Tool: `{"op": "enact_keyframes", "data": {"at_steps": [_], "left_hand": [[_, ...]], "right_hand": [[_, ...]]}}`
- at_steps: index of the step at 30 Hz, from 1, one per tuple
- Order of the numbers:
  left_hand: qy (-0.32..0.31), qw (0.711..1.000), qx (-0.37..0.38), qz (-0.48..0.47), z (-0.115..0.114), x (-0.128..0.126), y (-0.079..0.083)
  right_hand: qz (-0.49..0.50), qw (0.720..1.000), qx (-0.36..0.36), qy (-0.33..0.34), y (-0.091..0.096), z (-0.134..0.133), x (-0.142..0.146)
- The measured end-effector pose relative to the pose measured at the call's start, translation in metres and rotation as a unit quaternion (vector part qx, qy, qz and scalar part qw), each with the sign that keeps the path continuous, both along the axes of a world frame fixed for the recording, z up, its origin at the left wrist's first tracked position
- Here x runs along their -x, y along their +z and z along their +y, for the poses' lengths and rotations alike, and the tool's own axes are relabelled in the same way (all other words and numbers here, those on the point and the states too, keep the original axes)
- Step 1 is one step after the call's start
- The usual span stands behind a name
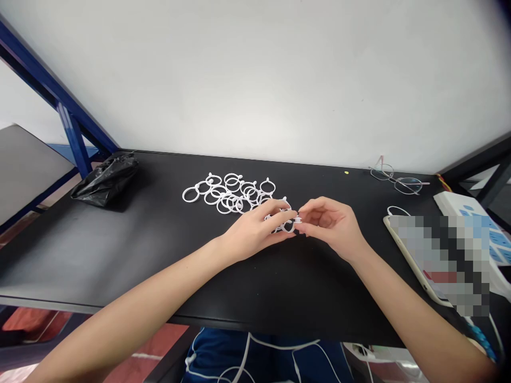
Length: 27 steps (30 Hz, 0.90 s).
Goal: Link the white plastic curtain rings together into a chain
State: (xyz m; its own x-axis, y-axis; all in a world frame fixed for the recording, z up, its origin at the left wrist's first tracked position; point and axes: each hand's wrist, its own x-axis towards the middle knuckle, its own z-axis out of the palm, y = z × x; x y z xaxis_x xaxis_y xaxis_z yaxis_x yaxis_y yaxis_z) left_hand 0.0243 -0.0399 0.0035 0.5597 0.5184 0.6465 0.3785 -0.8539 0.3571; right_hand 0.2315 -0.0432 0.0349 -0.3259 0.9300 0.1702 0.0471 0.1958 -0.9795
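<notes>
Just right of the table's middle, my left hand (263,226) curls its fingers around a white plastic ring (288,227), part of which they cover. My right hand (331,223) meets it fingertip to fingertip. Its thumb and forefinger pinch a small white plastic piece (297,219) at the ring's edge; whether the two are joined I cannot tell. Several more white rings (224,206), each with a little knob on its rim, lie in an overlapping heap behind and left of my left hand. Some of the heap is hidden behind that hand.
A black plastic bag (106,181) sits at the left of the black table (159,234). Eyeglasses (407,185) lie at the back right. A phone (415,266), its screen blurred out, and a white power strip (451,205) are beside my right forearm. White cables hang below the front edge.
</notes>
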Motion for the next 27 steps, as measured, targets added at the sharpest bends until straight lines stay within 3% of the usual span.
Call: {"op": "enact_keyframes", "data": {"at_steps": [8, 17, 22, 27], "left_hand": [[-0.002, 1.0, 0.02, 0.006, 0.0001, 0.0005, 0.0022], [0.0, 1.0, 0.008, -0.014, 0.0006, -0.0015, 0.0038], [-0.001, 0.999, 0.038, -0.009, -0.0008, -0.0014, 0.0045], [0.017, 0.993, 0.093, -0.068, -0.0031, -0.0027, 0.006]], "right_hand": [[-0.002, 0.997, -0.075, -0.001, -0.0047, 0.0004, -0.0004], [0.004, 0.997, -0.078, -0.009, -0.0046, -0.0001, 0.0003], [-0.021, 0.997, -0.075, 0.0, -0.003, -0.0002, -0.0024], [0.014, 0.999, -0.051, -0.004, -0.002, -0.0007, -0.0014]]}}
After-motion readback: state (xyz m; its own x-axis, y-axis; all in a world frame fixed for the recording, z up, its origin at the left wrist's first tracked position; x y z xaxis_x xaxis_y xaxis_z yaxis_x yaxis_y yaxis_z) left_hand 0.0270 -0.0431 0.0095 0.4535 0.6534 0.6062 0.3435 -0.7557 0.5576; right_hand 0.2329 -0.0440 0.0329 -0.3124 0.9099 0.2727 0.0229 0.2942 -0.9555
